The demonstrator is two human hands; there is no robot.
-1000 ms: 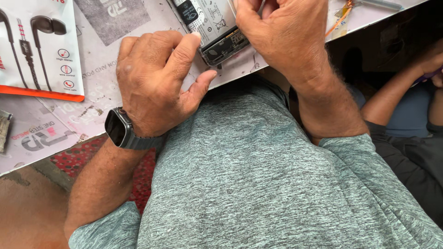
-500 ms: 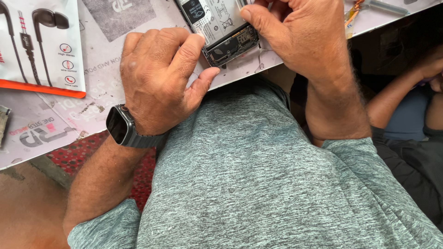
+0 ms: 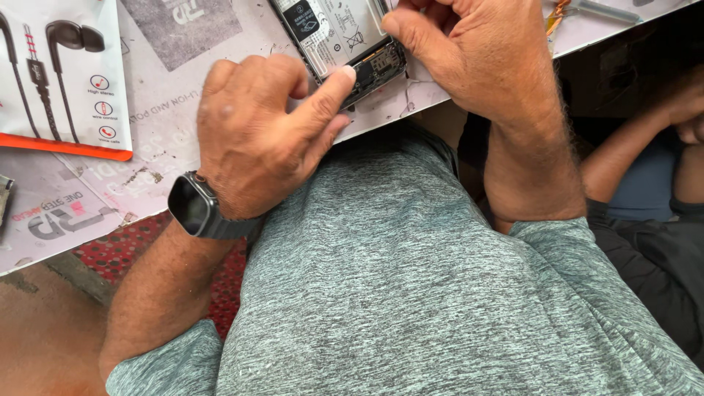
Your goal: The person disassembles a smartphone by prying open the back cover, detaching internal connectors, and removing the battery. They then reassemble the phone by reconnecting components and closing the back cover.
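Observation:
An opened phone with its back cover off lies on the paper-covered work surface, its battery and circuit board exposed. My left hand is curled beside it, thumb pressing on the phone's lower edge; a dark smartwatch sits on that wrist. My right hand is bent over the phone's right side, fingers closed against it. What the right fingertips pinch is hidden.
A white and orange earphone package lies at the left. A thin tool with copper wire rests at the top right. Another person's arm and dark clothing are at the right. My grey shirt fills the foreground.
My left thumb has slid up onto the phone's lower edge. The right hand has stayed over the phone's right side, shifting only slightly.

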